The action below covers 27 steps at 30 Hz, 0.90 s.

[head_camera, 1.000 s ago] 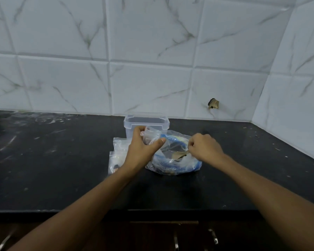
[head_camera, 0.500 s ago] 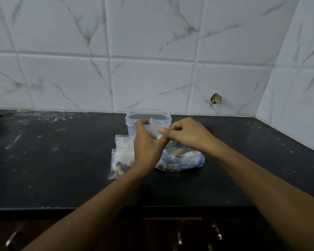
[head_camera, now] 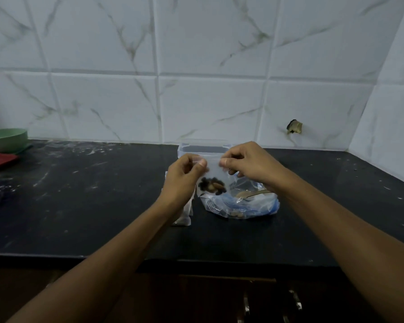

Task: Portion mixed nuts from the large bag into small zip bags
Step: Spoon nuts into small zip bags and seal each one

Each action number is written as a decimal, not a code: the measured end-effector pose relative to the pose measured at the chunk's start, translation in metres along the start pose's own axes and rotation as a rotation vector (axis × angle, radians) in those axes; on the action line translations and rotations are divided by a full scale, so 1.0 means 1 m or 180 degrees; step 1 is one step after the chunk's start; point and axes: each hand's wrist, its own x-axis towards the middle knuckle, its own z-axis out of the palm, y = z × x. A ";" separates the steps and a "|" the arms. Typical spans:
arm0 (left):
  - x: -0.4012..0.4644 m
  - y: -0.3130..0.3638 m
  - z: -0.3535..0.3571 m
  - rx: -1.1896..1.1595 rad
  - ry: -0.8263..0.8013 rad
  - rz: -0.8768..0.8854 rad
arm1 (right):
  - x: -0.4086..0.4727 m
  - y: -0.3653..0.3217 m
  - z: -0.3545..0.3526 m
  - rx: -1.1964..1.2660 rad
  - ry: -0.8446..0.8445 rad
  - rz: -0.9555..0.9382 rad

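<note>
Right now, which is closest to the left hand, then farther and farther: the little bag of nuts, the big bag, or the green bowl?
From the left hand:
1. small zip bag, pinched in its fingers.
2. large bag, just right, on the counter.
3. green bowl, far left by the wall.

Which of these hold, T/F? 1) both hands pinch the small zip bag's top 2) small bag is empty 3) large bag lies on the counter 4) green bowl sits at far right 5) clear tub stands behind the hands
1. True: the left hand and right hand pinch the top edge of the small zip bag.
2. False: nuts sit at its bottom.
3. True: the large bag lies on the counter.
4. False: the green bowl is at far left.
5. True: the clear tub stands behind them.
</note>
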 end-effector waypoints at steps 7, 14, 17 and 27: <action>0.003 -0.004 -0.019 0.0013 0.0114 -0.0035 | 0.005 -0.001 0.025 0.0351 -0.0042 -0.0217; 0.001 0.002 -0.029 0.0176 0.0070 0.0078 | 0.011 0.002 0.039 0.0282 0.0214 -0.0350; 0.003 0.005 -0.031 0.0206 0.0063 0.0076 | 0.011 0.000 0.041 0.0475 0.0184 -0.0335; -0.002 0.008 -0.046 0.0804 -0.0091 0.0185 | 0.009 -0.007 0.055 0.0433 -0.0029 -0.0498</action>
